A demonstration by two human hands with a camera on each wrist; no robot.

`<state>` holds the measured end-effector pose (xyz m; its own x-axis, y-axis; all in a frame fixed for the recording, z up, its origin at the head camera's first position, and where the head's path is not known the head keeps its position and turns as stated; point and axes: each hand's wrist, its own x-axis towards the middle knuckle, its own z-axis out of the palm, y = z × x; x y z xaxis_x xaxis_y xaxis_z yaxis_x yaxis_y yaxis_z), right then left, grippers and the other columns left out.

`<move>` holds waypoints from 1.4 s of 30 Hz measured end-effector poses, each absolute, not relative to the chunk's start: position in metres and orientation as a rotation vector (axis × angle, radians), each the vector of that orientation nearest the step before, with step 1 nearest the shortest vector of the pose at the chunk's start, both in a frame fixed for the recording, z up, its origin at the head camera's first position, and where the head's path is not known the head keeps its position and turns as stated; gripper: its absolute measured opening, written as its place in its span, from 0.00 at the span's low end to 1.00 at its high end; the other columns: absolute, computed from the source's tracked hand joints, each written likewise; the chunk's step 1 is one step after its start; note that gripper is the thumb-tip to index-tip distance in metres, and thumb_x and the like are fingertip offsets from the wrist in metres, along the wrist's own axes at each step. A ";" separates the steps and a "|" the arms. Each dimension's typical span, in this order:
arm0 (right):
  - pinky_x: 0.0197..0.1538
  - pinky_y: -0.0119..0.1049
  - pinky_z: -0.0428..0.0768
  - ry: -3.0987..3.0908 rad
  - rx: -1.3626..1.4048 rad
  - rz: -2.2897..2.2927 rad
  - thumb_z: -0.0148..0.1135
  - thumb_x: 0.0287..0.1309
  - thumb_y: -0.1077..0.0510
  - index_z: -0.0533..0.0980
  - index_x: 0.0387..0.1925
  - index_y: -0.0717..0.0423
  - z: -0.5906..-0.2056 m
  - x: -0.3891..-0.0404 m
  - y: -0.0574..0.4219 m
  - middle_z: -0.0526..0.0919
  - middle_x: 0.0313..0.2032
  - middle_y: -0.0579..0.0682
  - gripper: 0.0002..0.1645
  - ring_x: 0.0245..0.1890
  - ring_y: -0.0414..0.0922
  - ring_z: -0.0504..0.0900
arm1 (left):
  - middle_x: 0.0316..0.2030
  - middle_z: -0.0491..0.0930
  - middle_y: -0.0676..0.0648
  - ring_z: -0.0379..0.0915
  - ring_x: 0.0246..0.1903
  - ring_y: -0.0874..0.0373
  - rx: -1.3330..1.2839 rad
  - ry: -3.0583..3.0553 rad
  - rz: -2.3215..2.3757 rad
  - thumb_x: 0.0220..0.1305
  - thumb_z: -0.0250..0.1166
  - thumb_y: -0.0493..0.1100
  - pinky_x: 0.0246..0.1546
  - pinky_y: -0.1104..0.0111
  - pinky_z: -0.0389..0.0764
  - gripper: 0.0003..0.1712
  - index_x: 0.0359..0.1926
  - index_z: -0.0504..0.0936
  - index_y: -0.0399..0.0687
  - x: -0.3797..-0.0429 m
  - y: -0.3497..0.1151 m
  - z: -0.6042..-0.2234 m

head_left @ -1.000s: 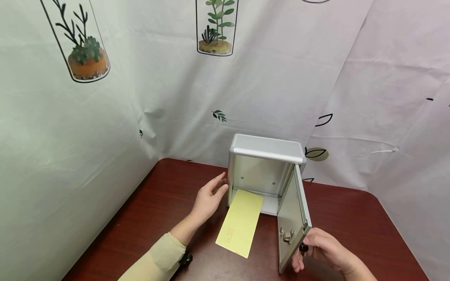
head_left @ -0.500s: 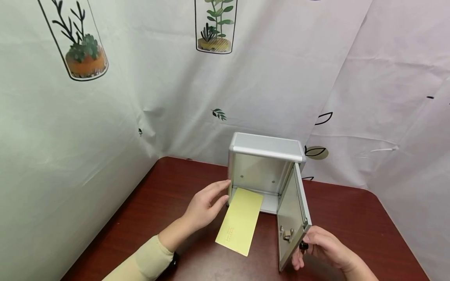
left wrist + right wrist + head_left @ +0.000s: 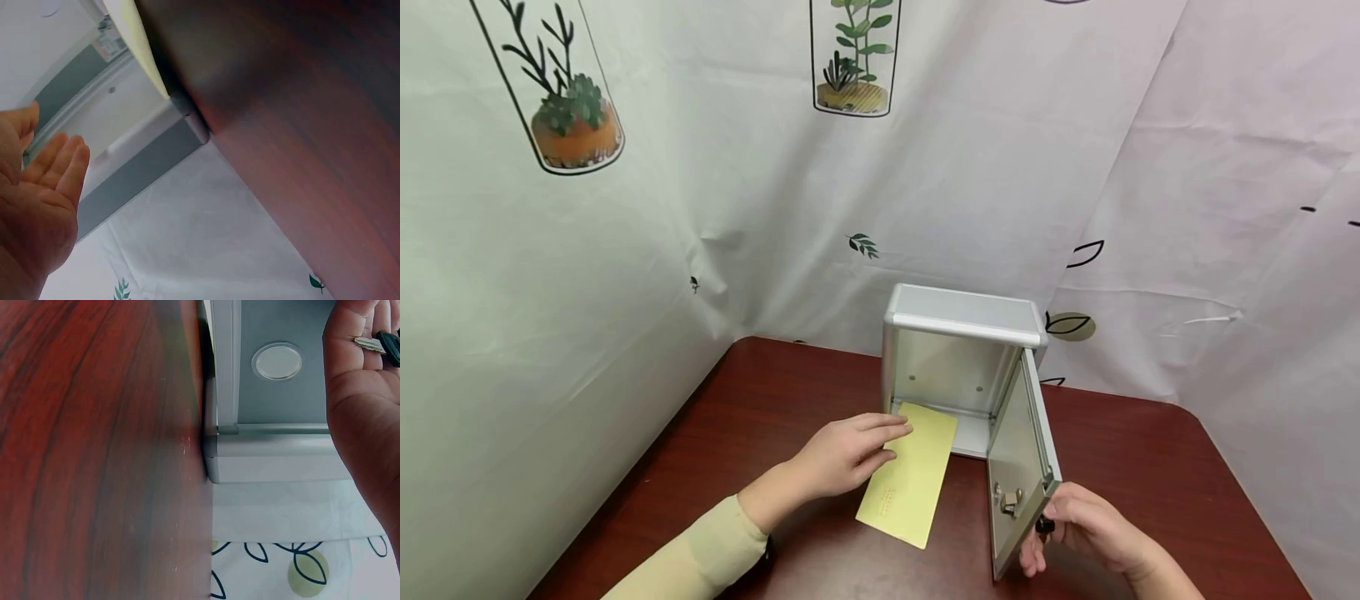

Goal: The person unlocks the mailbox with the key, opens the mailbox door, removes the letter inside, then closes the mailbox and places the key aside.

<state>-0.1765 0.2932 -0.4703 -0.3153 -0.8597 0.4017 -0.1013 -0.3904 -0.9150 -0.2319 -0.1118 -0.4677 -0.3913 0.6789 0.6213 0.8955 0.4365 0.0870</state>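
Observation:
A silver metal box (image 3: 967,312) with a lock stands on the table, its hinged door (image 3: 1017,467) swung out to the right. A yellow envelope (image 3: 917,487) leans out of the front, its far end inside the box. Over the envelope's left edge, my left hand (image 3: 842,454) extends its fingers, fingertips right at the paper. My right hand (image 3: 1097,532) grips the door's outer edge with the thumb at the rim. A key (image 3: 370,344) with a black head lies against its fingers; part of that hand is hidden behind the door.
Inside the door a metal lock latch (image 3: 1011,502) sticks out. The dark red table (image 3: 782,392) ends at white printed cloth walls (image 3: 760,208) behind and at the sides. A round pale disc (image 3: 277,362) marks the box's side.
My left hand has moved from beside the box's left wall, down and right, to over the envelope. My right hand, the door and the envelope stay in place.

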 end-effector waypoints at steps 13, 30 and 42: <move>0.49 0.60 0.91 1.234 -1.362 -1.770 0.21 0.65 0.79 0.74 0.43 0.90 -0.472 -0.177 0.294 0.79 0.33 0.87 0.30 0.33 0.75 0.83 | 0.65 0.87 0.50 0.82 0.67 0.58 -1.449 -2.355 -0.185 0.72 0.75 0.34 0.63 0.64 0.85 0.27 0.69 0.87 0.51 -0.241 -0.115 -0.481; 0.44 0.59 0.91 1.255 -1.363 -1.769 0.21 0.64 0.79 0.74 0.44 0.89 -0.472 -0.177 0.294 0.80 0.34 0.86 0.31 0.32 0.76 0.80 | 0.70 0.84 0.49 0.79 0.71 0.55 -1.579 -2.210 0.253 0.78 0.69 0.40 0.63 0.67 0.84 0.22 0.69 0.88 0.58 -0.248 -0.109 -0.500; 0.45 0.58 0.91 1.270 -1.359 -1.760 0.21 0.64 0.78 0.75 0.45 0.88 -0.471 -0.177 0.295 0.81 0.35 0.85 0.31 0.30 0.76 0.78 | 0.73 0.81 0.47 0.76 0.74 0.52 -1.589 -2.158 0.311 0.79 0.65 0.41 0.71 0.66 0.78 0.26 0.74 0.84 0.59 -0.253 -0.099 -0.502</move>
<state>-0.1766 0.2951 -0.4709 -0.3193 -0.8603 0.3975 -0.1060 -0.3844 -0.9171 -0.2526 -0.0991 -0.5024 -0.2433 0.9460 0.2142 0.8470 0.3148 -0.4283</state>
